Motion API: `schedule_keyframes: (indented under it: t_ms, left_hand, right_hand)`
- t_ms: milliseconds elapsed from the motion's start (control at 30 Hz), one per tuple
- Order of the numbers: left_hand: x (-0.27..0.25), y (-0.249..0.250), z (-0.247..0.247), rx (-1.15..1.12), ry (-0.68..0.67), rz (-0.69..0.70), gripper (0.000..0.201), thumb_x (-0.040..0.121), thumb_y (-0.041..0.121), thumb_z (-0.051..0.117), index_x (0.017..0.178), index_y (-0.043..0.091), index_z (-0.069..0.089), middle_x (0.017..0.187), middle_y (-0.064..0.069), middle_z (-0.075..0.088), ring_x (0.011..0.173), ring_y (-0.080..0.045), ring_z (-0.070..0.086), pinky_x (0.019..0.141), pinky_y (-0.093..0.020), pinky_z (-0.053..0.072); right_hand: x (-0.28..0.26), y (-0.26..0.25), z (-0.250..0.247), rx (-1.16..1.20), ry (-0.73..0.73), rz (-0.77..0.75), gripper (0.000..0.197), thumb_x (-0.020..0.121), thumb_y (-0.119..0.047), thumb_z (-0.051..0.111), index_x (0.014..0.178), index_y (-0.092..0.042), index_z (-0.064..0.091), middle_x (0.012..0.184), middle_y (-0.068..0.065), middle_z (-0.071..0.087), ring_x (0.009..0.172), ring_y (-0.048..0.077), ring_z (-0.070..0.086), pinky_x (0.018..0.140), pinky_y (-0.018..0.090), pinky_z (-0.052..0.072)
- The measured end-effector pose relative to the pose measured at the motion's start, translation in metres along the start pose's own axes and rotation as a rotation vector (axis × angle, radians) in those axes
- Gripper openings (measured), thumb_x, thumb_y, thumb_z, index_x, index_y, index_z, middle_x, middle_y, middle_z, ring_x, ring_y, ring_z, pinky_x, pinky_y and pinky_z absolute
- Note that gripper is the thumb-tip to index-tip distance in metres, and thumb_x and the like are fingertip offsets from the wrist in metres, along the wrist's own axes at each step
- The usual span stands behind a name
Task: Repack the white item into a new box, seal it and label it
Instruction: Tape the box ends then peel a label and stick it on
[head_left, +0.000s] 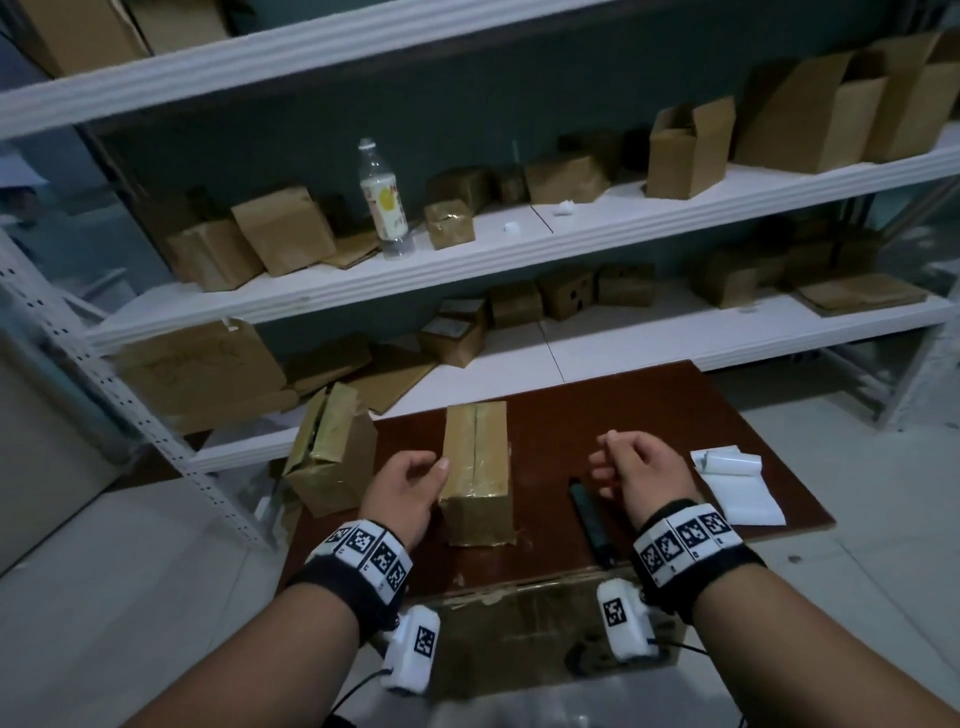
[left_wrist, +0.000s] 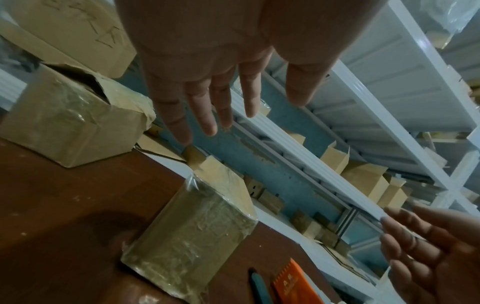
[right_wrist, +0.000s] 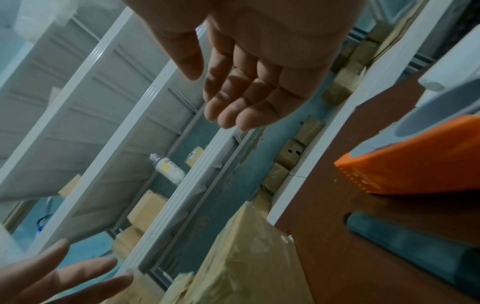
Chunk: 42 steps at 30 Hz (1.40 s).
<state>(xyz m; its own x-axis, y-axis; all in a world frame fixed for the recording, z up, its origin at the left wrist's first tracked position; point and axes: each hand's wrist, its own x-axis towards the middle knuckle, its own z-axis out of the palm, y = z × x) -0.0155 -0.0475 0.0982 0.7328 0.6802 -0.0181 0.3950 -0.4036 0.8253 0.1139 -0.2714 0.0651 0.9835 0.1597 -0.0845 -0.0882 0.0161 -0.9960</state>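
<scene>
Left hand (head_left: 405, 480) relaxed, empty, beside taped box (head_left: 476, 470); right hand (head_left: 635, 470) loosely curled, apparently empty. Steady box leftward, slit centre seam using knife (head_left: 592, 519) below right hand.

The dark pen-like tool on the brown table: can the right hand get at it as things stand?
Probably yes: the dark pen-like tool lies bare on the brown table just beside the open, empty right hand, with nothing between them.

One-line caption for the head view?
Both hands, left hand and right hand, open beside a taped box on a brown table facing shelves.
</scene>
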Motion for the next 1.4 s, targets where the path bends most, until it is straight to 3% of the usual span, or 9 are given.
schedule_keyframes:
  t_ms: [133, 300, 467, 667, 833, 1000, 1133, 1267, 1400]
  left_hand:
    - [0.014, 0.008, 0.03, 0.099, -0.023, -0.021, 0.037, 0.091, 0.043, 0.065, 0.121, 0.022, 0.063, 0.122, 0.003, 0.063, 0.108, -0.017, 0.059, 0.092, -0.034, 0.049]
    - [0.032, 0.029, 0.065, 0.351, -0.044, -0.042, 0.058, 0.09, 0.05, 0.064, 0.138, 0.019, 0.053, 0.145, -0.002, 0.047, 0.126, -0.025, 0.052, 0.103, -0.043, 0.047]
    - [0.052, 0.029, 0.093, 0.728, -0.161, -0.07, 0.071, 0.084, 0.065, 0.06, 0.135, 0.017, 0.049, 0.143, -0.007, 0.047, 0.128, -0.032, 0.049, 0.102, -0.05, 0.045]
    - [0.056, 0.011, 0.1, 0.981, -0.235, -0.023, 0.076, 0.086, 0.058, 0.06, 0.148, 0.022, 0.033, 0.162, -0.002, 0.019, 0.147, -0.035, 0.019, 0.113, -0.054, 0.033]
    - [0.061, 0.005, 0.084, 0.757, -0.126, -0.055, 0.076, 0.08, 0.047, 0.072, 0.145, 0.022, 0.042, 0.149, -0.006, 0.039, 0.134, -0.033, 0.039, 0.109, -0.043, 0.039]
    - [0.06, 0.0, 0.077, 0.075, 0.005, -0.339, 0.062, 0.083, 0.035, 0.072, 0.14, 0.023, 0.05, 0.131, -0.003, 0.055, 0.109, -0.028, 0.054, 0.093, -0.042, 0.048]
    - [0.049, -0.011, 0.079, -0.158, -0.057, -0.45, 0.051, 0.088, 0.028, 0.067, 0.137, 0.034, 0.052, 0.12, -0.004, 0.057, 0.099, -0.028, 0.056, 0.08, -0.051, 0.056]
    - [0.04, -0.025, 0.081, -0.281, -0.074, -0.526, 0.057, 0.082, 0.022, 0.07, 0.134, 0.04, 0.053, 0.128, -0.006, 0.056, 0.11, -0.034, 0.055, 0.086, -0.059, 0.054]
    - [0.039, -0.037, 0.079, -0.275, -0.094, -0.465, 0.068, 0.085, 0.003, 0.067, 0.145, 0.027, 0.046, 0.132, -0.006, 0.057, 0.116, -0.031, 0.056, 0.096, -0.052, 0.051]
  right_hand:
    - [0.017, 0.033, -0.008, -0.042, 0.061, 0.046, 0.014, 0.095, -0.026, 0.061, 0.088, -0.019, 0.071, 0.079, 0.003, 0.075, 0.072, 0.017, 0.069, 0.059, 0.029, 0.055]
    - [0.042, 0.022, -0.012, -0.07, -0.018, -0.011, 0.013, 0.095, -0.029, 0.061, 0.089, -0.023, 0.07, 0.08, -0.003, 0.075, 0.074, 0.014, 0.07, 0.063, 0.032, 0.056]
    - [0.055, 0.026, -0.035, -0.156, 0.019, 0.044, 0.02, 0.089, -0.042, 0.061, 0.083, -0.025, 0.07, 0.077, -0.004, 0.073, 0.074, 0.017, 0.07, 0.072, 0.043, 0.059]
    - [0.07, 0.03, -0.079, -0.244, 0.175, 0.137, 0.018, 0.096, -0.032, 0.059, 0.094, -0.016, 0.067, 0.088, 0.001, 0.065, 0.082, 0.02, 0.059, 0.075, 0.03, 0.043]
    - [0.079, 0.036, -0.096, -0.206, 0.186, 0.232, 0.02, 0.096, -0.033, 0.058, 0.093, -0.014, 0.064, 0.089, 0.006, 0.062, 0.086, 0.024, 0.056, 0.08, 0.03, 0.039]
    - [0.075, 0.033, -0.084, -0.218, 0.134, 0.197, 0.018, 0.095, -0.032, 0.059, 0.098, -0.017, 0.068, 0.097, 0.003, 0.067, 0.096, 0.023, 0.061, 0.092, 0.037, 0.047]
    - [0.072, 0.034, -0.073, -0.169, 0.095, 0.176, 0.014, 0.096, -0.03, 0.058, 0.095, -0.02, 0.067, 0.088, 0.001, 0.068, 0.082, 0.018, 0.062, 0.076, 0.034, 0.048]
    - [0.072, 0.043, -0.062, -0.067, 0.047, 0.225, 0.012, 0.094, -0.027, 0.058, 0.09, -0.021, 0.068, 0.088, 0.004, 0.073, 0.078, 0.023, 0.068, 0.072, 0.041, 0.055]
    - [0.071, 0.052, -0.055, -0.09, 0.029, 0.213, 0.014, 0.088, -0.033, 0.058, 0.084, -0.025, 0.069, 0.079, -0.001, 0.073, 0.078, 0.026, 0.071, 0.074, 0.047, 0.058]
